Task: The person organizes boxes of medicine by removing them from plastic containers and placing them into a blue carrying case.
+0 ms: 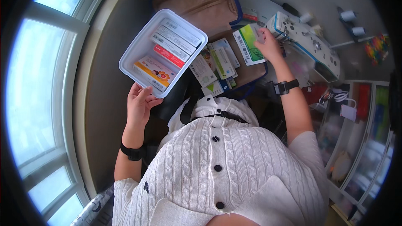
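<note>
My left hand (142, 100) grips the near rim of a white plastic bin (132, 53), thumb over the edge. Inside it several medicine cartons stand in a row along one side: white ones (179, 37), a red and white one (169, 55) and a yellow and white one (155, 72). My right hand (268, 45) holds a green and white medicine carton (249, 45) at its right side. Below that carton lies an open blue suitcase-like bag with a tan lining (251, 77). More medicine boxes (223, 62) are heaped in the bag, between my two hands.
A white sewing machine (307, 47) stands on the table at the right, with thread spools (348, 15) on the wall behind. Clear plastic drawers (355, 138) are at the lower right. A window (37, 84) fills the left side. The bag's raised lid (201, 3) leans at the back.
</note>
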`<act>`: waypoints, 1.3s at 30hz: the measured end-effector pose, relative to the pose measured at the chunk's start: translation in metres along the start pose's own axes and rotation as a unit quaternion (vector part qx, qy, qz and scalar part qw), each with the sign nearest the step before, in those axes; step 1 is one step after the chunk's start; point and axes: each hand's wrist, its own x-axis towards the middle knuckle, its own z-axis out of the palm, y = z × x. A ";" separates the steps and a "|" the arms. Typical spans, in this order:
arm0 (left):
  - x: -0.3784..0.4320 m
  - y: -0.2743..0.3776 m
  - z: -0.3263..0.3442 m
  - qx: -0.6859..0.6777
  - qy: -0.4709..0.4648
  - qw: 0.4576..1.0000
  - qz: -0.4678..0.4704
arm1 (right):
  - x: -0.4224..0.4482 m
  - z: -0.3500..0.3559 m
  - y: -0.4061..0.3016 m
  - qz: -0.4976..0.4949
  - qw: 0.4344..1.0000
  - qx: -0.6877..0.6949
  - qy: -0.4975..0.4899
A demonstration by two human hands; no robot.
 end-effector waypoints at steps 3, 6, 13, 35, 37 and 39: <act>0.000 0.001 -0.001 -0.007 -0.007 1.000 0.002 | 0.006 0.030 0.020 0.002 1.000 -0.009 -0.010; 0.001 0.002 -0.003 -0.010 -0.013 1.000 0.003 | 0.011 0.053 0.036 -0.021 0.999 0.029 -0.003; 0.003 0.002 0.003 0.002 0.018 1.000 -0.001 | 0.000 0.068 0.045 0.028 0.989 -0.142 -0.026; 0.005 0.005 0.005 0.005 -0.025 1.000 -0.016 | -0.051 0.055 0.008 -0.045 0.993 0.037 -0.102; 0.006 0.008 0.006 0.017 -0.040 0.999 -0.017 | -0.045 0.041 -0.047 -0.070 0.985 0.144 -0.065; 0.006 0.010 0.011 0.028 -0.052 0.998 -0.014 | -0.048 0.018 -0.116 -0.149 0.966 0.208 -0.027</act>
